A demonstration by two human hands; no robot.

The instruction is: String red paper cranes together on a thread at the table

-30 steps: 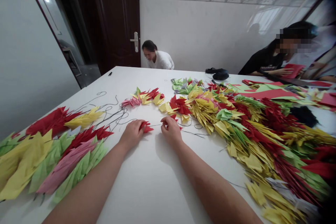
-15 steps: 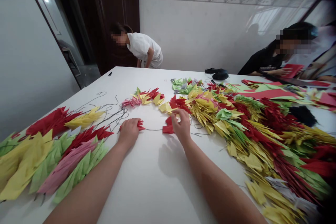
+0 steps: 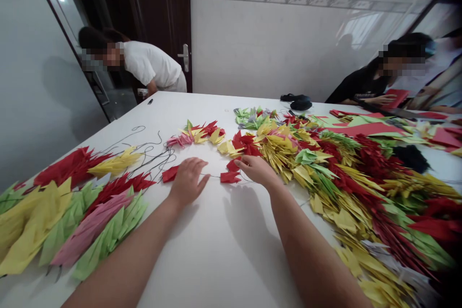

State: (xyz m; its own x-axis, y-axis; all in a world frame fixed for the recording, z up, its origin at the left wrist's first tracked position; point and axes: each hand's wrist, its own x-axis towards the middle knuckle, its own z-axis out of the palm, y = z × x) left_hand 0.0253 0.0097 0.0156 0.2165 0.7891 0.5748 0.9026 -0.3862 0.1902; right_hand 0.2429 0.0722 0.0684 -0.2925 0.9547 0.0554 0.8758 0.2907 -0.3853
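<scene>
Left hand (image 3: pixel 187 178) low over the white table (image 3: pixel 205 264), thumb spread away from the fingers, nothing pinched between them. A folded red paper (image 3: pixel 169 173) pokes out beyond its far side. Right hand (image 3: pixel 258 171) has fingertips drawn close together at the upper red paper (image 3: pixel 233 164); too small to tell whether they grip it or merely touch. The lower red paper (image 3: pixel 230 178) lies just beside that one, nearer the wearer. A thin string (image 3: pixel 213 176) runs between the hands, apparently what keeps these pieces in a row. Paper bundles (image 3: pixel 99 231) lie left, a paper pile (image 3: pixel 281 149) right, flanking the forearms, probably so nothing gets leaned on.
</scene>
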